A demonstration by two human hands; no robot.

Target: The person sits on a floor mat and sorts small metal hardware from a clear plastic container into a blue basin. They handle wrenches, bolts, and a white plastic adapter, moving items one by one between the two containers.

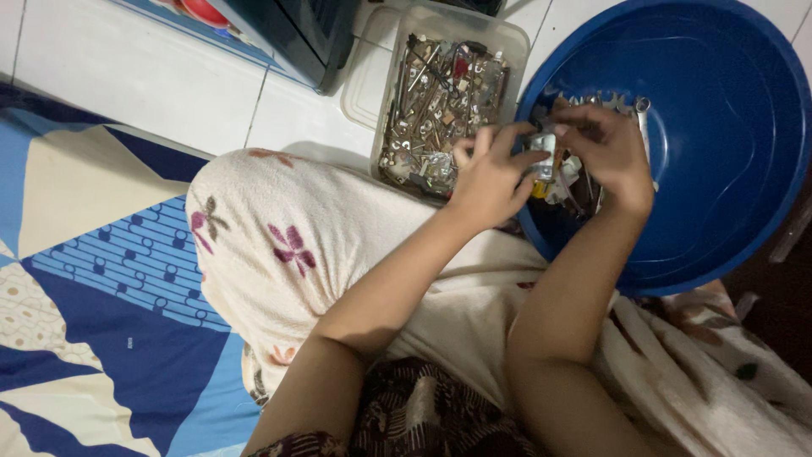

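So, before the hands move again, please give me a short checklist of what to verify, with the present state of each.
1. Both hands in view: left hand and right hand, ok.
2. Small silvery part pinched between them: ok.
3. Which hand bears it: cannot tell.
4. Blue basin sits level: not ok, tilted on the lap.
5. Clear box of metal bits beside the left hand, open: ok.

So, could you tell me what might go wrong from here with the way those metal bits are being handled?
The blue basin rests tilted against the lap, so the loose metal parts in it could slide or spill. Both the left hand and the right hand grip a small metal piece bare, so sharp edges might nick fingers. The clear tub of hardware sits close to the knee and could be knocked.
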